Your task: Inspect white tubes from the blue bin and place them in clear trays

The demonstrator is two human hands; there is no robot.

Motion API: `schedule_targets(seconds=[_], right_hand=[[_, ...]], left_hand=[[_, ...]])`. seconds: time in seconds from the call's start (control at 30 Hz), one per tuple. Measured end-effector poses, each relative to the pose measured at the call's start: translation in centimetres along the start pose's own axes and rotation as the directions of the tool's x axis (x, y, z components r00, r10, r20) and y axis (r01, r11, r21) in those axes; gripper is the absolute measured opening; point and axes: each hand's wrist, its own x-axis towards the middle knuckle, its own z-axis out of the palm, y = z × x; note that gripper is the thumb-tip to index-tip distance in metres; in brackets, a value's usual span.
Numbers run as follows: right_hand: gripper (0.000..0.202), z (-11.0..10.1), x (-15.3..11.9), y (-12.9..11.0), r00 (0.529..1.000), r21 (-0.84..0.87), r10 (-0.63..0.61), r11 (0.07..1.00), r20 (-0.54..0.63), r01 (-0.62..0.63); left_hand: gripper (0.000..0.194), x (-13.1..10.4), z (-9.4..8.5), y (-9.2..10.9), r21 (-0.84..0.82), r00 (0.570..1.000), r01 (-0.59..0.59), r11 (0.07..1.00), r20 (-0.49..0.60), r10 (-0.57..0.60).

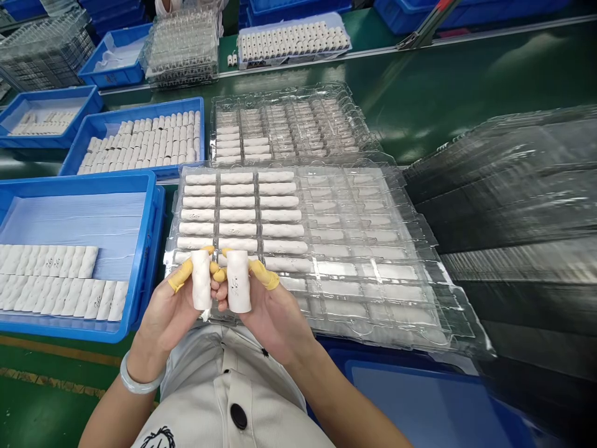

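My left hand, with yellow covers on some fingertips, is closed around a plain white cylinder held upright. Beside it, my right hand grips a second white cylinder that has small dark markings. The two pieces are close together but apart, over the near edge of a clear plastic tray. Several similar white cylinders lie sideways in the left three columns of that tray. Pale shapes show in the slots to the right, beneath the clear plastic.
On the left, a blue bin holds rows of white cylinders. Another blue bin with more stands behind it. A further clear tray lies beyond. Stacked grey trays rise at the right. At the back is a green conveyor.
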Motion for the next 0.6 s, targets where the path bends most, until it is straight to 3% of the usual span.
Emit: schedule_targets(seconds=[0.2,0.43,0.6], right_hand=[[0.041,0.00,0.13,0.08,1.000,0.023,0.007,1.000,0.019,-0.007],[0.032,0.35,0.17,0.05,1.000,0.037,0.008,0.999,-0.004,-0.008],[0.029,0.32,0.06,-0.11,1.000,0.054,-0.010,0.998,-0.016,0.011]], left_hand=[[0.035,-0.15,0.14,0.07,0.001,0.999,-0.011,1.000,-0.039,0.011],[0.029,0.22,-0.51,-0.41,0.058,0.998,-0.065,0.996,0.012,0.065],[0.024,0.32,-0.76,-0.44,0.070,0.996,-0.073,0.995,-0.050,0.076]])
